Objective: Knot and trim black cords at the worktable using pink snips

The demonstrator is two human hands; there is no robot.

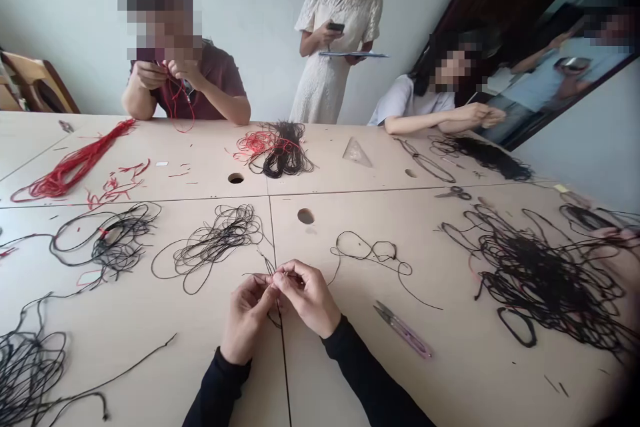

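My left hand [247, 317] and my right hand [307, 297] meet low in the middle of the light table [350, 360]. Both pinch a thin black cord [370, 252] between their fingertips. The cord loops off to the right across the table. Another black strand hangs down from my hands toward the near edge. A loose coil of black cord [215, 240] lies just left of my hands. Small purple-handled snips [403, 329] rest on the table to the right of my right wrist.
A large tangle of black cords [545, 273] fills the right side; more black cord lies at the left [115, 240] and bottom left. Red cords [75, 163] lie far left, a red-and-black bundle [277, 145] far centre. Scissors [454, 193]. People sit and stand opposite.
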